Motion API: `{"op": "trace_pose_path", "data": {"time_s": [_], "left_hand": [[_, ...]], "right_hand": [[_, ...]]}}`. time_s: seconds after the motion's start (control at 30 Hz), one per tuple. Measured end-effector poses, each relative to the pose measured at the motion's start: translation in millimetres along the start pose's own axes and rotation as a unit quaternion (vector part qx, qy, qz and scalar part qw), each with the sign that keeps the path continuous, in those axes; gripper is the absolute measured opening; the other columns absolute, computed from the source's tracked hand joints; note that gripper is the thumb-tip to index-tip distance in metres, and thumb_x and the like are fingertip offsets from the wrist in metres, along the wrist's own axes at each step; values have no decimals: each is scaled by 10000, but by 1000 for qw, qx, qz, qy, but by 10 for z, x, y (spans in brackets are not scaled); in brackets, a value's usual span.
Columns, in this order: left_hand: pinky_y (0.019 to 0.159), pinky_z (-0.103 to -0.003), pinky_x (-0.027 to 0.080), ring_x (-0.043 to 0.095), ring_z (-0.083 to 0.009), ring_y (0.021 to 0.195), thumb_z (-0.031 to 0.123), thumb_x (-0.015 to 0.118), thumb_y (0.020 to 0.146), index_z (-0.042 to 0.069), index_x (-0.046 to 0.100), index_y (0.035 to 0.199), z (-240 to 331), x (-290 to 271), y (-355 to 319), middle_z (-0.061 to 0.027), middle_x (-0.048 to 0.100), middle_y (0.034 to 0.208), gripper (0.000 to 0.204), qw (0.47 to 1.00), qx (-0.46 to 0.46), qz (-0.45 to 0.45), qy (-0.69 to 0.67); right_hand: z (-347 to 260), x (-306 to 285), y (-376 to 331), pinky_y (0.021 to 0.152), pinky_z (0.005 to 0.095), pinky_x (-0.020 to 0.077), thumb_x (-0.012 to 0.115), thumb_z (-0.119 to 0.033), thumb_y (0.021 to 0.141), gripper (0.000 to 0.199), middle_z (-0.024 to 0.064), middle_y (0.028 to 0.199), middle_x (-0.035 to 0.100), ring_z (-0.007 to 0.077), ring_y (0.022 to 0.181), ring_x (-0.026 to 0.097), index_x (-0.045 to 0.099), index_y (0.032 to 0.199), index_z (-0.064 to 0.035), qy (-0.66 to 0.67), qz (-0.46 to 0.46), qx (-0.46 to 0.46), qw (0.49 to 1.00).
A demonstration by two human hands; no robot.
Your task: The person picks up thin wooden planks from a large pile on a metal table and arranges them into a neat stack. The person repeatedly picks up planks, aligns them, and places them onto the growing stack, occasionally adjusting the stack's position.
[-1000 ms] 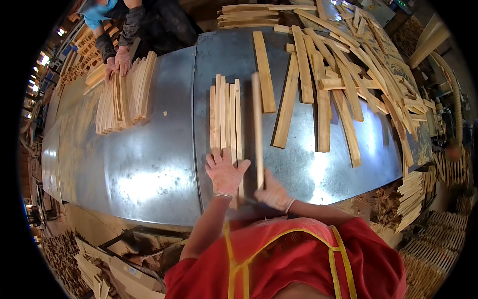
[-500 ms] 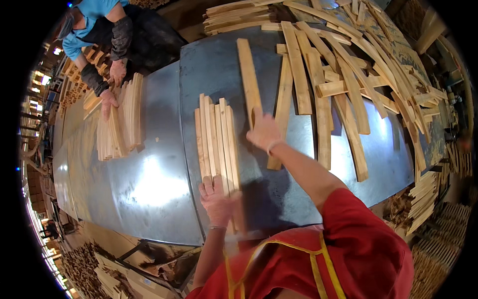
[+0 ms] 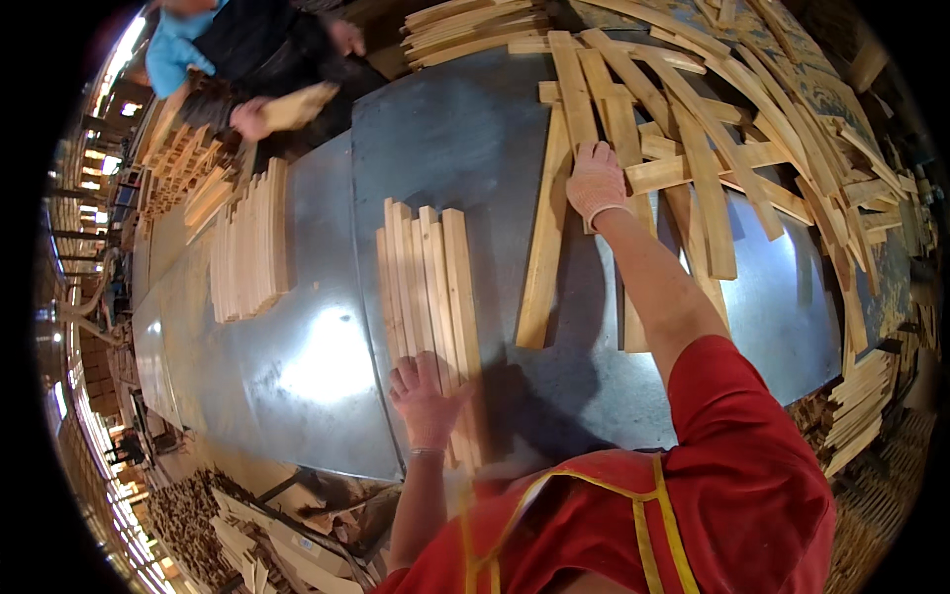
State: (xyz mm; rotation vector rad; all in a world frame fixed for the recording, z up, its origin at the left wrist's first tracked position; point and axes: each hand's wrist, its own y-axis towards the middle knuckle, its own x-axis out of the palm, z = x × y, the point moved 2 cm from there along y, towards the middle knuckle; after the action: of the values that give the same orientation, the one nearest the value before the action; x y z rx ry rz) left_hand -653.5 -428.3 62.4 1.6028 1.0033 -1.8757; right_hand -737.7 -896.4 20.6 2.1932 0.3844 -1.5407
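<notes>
- Left hand (image 3: 427, 401): grip spread flat, fingers splayed, palm pressing on the near end of a row of wooden slats (image 3: 427, 287) laid side by side.
- Right hand (image 3: 597, 182): gloved, arm stretched far across, grip flat and loosely spread on a loose slat (image 3: 544, 252) at the near edge of the scattered slat pile (image 3: 722, 129); whether fingers curl round it, cannot tell.
- Row of slats lies mid-bench on the grey metal bench (image 3: 297, 366), running away from the person.
- Second slat stack (image 3: 249, 247) sits further left, near another person's hand (image 3: 249, 119).
</notes>
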Motion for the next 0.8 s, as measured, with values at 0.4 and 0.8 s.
{"op": "trace_pose_path", "data": {"time_s": [0.4,0.8], "left_hand": [[1199,-622,331,348,-460,1522,751,769,766,124,439,1627,-235,291,-131,-214,382,1665,1115,999,-25,44,7],[1171,-515,442,448,-453,1499,547,748,901,64,472,1591,-481,139,-117,-252,430,1661,886,970,-90,98,-203]], "right_hand": [[-1173,-477,-3065,1136,534,473,670,-217,880,636,269,1480,549,476,1334,562,533,1474,-34,297,-406,-96,859],[-1125,-510,-3229,1206,521,426,728,-178,814,862,288,1530,491,508,1416,476,389,1586,4,282,-225,45,932]]}}
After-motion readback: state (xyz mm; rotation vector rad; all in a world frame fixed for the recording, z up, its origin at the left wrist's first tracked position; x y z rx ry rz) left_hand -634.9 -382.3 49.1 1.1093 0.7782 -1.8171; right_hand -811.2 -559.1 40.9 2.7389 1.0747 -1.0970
